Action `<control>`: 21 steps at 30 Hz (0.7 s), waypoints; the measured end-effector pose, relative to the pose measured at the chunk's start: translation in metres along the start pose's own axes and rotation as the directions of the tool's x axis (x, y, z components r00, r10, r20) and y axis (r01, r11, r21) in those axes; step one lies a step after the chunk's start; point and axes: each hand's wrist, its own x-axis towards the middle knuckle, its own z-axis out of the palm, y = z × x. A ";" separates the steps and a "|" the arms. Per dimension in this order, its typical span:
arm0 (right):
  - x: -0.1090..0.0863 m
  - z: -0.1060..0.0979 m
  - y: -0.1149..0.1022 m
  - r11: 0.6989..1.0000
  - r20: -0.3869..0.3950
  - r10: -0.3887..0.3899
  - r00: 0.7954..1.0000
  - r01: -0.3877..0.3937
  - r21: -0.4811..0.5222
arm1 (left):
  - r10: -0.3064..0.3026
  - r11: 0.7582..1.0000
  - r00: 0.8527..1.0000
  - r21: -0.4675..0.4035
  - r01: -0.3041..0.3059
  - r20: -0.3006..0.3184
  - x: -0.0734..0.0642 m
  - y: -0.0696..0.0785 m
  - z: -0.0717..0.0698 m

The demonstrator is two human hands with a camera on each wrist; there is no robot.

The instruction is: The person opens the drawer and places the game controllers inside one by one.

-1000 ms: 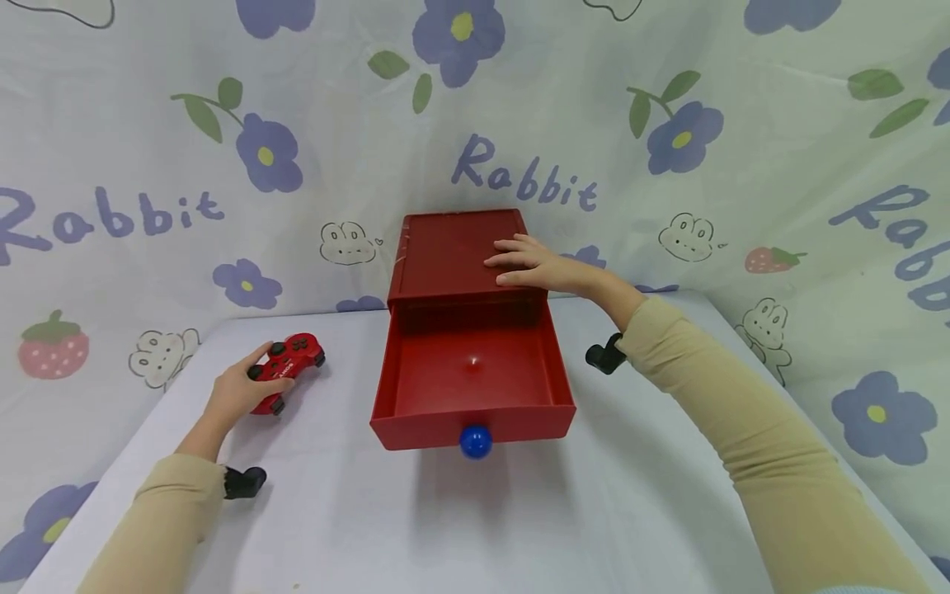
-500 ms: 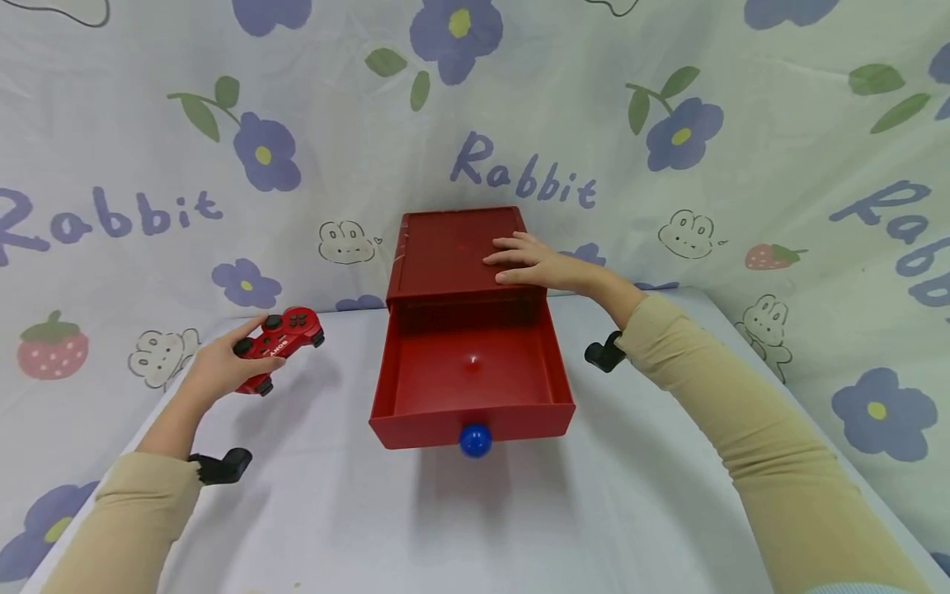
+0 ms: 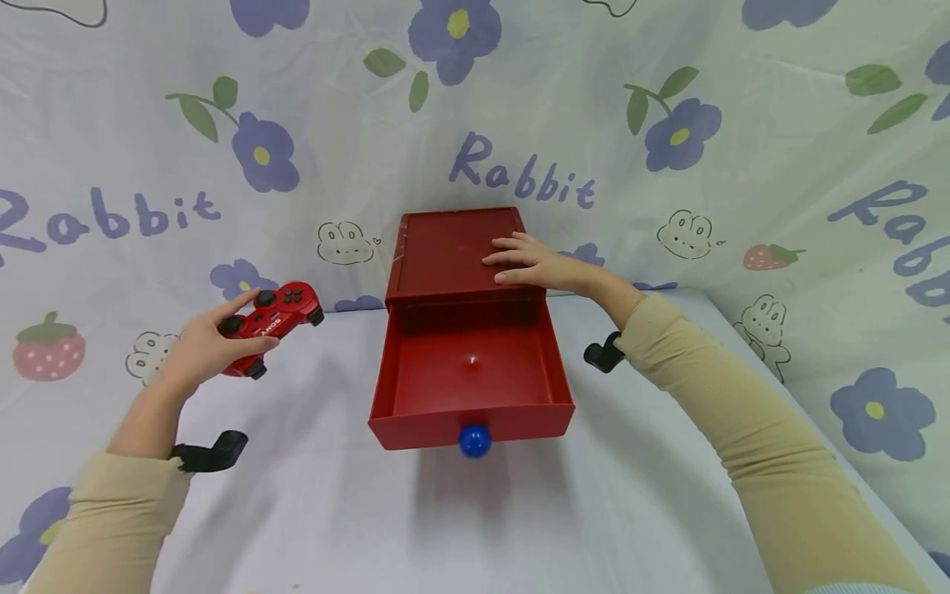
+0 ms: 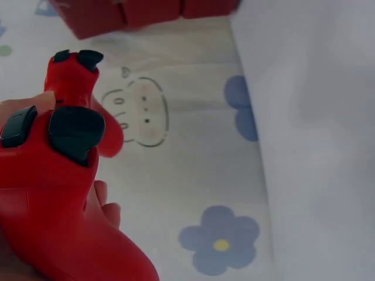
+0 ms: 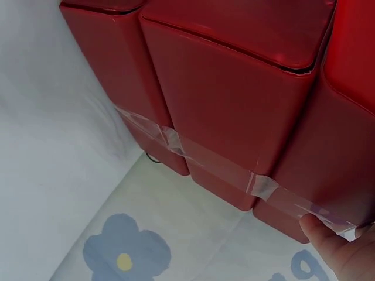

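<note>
My left hand (image 3: 200,346) grips a red game controller (image 3: 276,318) marked SONY, with the thumb over its front face. The controller is held above the table at the left, its shadow falling below it. Close up in the left wrist view, the controller (image 4: 53,187) shows its black shoulder buttons. My right hand (image 3: 538,266) lies with spread fingers on top of a red cabinet (image 3: 453,252). From the cabinet a red drawer (image 3: 475,363) with a blue ball knob (image 3: 475,441) is pulled out; nothing lies in it. In the right wrist view a fingertip touches the cabinet's taped side.
A white cloth covers the table (image 3: 319,511). Behind it hangs a curtain (image 3: 564,74) printed with flowers, rabbits and lettering. Clear tape (image 5: 222,167) runs across the cabinet's sections. Black camera mounts (image 3: 215,452) are strapped at both wrists.
My left hand has lifted the controller off the table, moving it up and slightly left. The right hand and the pulled-out drawer have stayed in place.
</note>
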 end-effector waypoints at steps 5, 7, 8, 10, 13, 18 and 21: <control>0.001 0.000 0.001 1.000 0.005 -0.011 1.000 0.011 0.003 | -0.002 1.000 1.000 -0.007 0.002 0.019 -0.002 0.011 -0.009; 0.001 0.000 0.001 1.000 0.003 -0.013 1.000 0.013 0.000 | 0.002 1.000 1.000 -0.008 -0.002 0.026 -0.003 0.016 -0.012; 0.001 0.000 0.001 1.000 0.002 -0.010 1.000 0.010 -0.004 | 0.005 1.000 1.000 -0.007 -0.005 0.028 -0.003 0.018 -0.013; 0.001 0.000 0.001 1.000 -0.002 -0.006 1.000 0.006 -0.010 | 0.012 1.000 0.999 -0.005 -0.012 0.031 -0.004 0.022 -0.016; 0.001 0.001 0.001 1.000 -0.008 0.003 1.000 -0.003 -0.012 | 0.022 1.000 0.999 0.007 -0.022 0.039 -0.005 0.029 -0.021; 0.001 0.001 0.003 1.000 -0.012 -0.002 1.000 0.002 -0.002 | 0.023 1.000 0.998 -0.013 -0.022 0.060 -0.008 0.043 -0.027; 0.001 0.001 0.003 1.000 -0.012 0.004 1.000 -0.004 0.006 | 0.022 0.999 0.998 -0.043 -0.019 0.067 -0.011 0.053 -0.029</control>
